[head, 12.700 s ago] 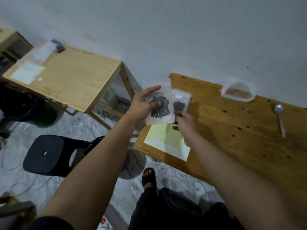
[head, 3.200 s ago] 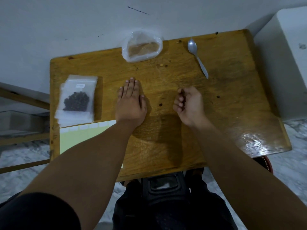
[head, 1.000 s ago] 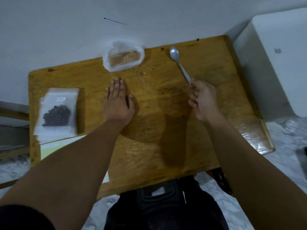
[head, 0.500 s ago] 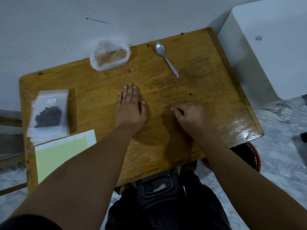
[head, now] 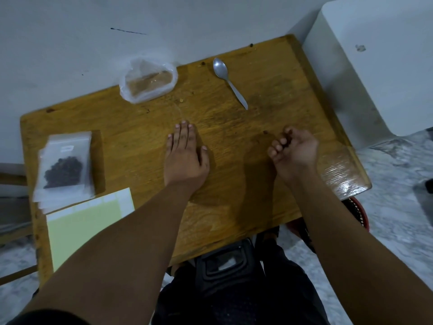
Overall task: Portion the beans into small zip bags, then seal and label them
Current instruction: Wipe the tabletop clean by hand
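So the thing that matters here is that stray bean sitting on the table just past the right hand. It's a tiny dark speck a little beyond and to the thumb-side of the curled fingertips, close but not touching as far as I can see. The right hand is turned palm-up-ish with the fingers cupped inward, and it looks like there might be a dark bean or two pinched in there near the fingertips, but honestly the view's too murky to say for sure. The left hand is flat on the table, palm down, fingers together, holding nothing, and it's farther from that bean than the right.

Taking the spoon as the landmark: the bean lies toward the person from the handle tip, and the right hand is a bit further toward them again. The spoon's long axis runs diagonally, bowl toward the wall, handle pointing at the right hand. The plastic bag with brownish stuff is left of the spoon, and the stack of zip bags, top one filled with beans, is way off left, with the label sheet just below it.

My guess: right hand picks up the stray next, being nearest.
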